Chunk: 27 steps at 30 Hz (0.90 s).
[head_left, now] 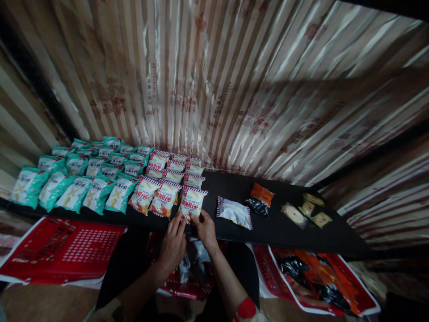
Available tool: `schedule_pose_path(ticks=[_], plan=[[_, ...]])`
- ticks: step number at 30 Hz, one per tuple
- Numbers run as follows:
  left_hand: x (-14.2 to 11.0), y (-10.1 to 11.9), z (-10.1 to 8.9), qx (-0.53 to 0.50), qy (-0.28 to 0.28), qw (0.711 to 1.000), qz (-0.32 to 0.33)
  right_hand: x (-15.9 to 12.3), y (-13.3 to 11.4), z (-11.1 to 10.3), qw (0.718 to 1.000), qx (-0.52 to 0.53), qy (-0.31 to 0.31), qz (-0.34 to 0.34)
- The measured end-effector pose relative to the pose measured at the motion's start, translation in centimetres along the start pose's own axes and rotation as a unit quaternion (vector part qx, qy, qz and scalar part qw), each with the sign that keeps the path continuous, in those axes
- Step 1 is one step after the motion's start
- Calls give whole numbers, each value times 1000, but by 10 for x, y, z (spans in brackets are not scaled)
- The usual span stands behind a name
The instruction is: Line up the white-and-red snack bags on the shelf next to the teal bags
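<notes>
At the front of the black shelf, both my hands are on a white snack bag [192, 200] with a red-and-blue striped edge and red lettering. My left hand [173, 239] has its fingertips at the bag's lower left corner. Thumb and fingers of my right hand [205, 228] close on its lower right corner. The bag leans upright at the right end of the front row. Beside it on the left stand matching white snack bags [144, 194], in short rows going back. One more striped bag [233, 212] lies flat to the right.
Several teal snack bags [75, 192] fill the left of the shelf [208, 228]. Rightward lie an orange-and-black packet [260, 199], a round wrapped item [294, 215] and small yellowish packets [321, 219]. Red baskets [90, 246] sit below; the right basket [360, 286] holds orange-and-black packets. Striped sheeting [214, 89] hangs behind.
</notes>
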<state>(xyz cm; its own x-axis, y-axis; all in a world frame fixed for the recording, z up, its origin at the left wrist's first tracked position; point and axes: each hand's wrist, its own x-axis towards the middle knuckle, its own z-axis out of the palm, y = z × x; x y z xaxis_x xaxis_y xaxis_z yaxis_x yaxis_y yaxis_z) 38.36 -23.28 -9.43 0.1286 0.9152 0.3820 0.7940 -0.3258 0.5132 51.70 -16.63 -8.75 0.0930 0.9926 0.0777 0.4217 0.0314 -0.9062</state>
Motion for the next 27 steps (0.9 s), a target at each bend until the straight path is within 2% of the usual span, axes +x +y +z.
schedule_pose_path(ticks=[10,18,27], plan=[[6,-9,6,7,-9,1000,10,11,-9,3,999,-51,-18,-9],[6,-11,8,10,-12,1000,19,9,-4,6,997,-59,38,-23],[6,-14,11,25,-22,999,26,12,4,7,998,-21,38,-41]])
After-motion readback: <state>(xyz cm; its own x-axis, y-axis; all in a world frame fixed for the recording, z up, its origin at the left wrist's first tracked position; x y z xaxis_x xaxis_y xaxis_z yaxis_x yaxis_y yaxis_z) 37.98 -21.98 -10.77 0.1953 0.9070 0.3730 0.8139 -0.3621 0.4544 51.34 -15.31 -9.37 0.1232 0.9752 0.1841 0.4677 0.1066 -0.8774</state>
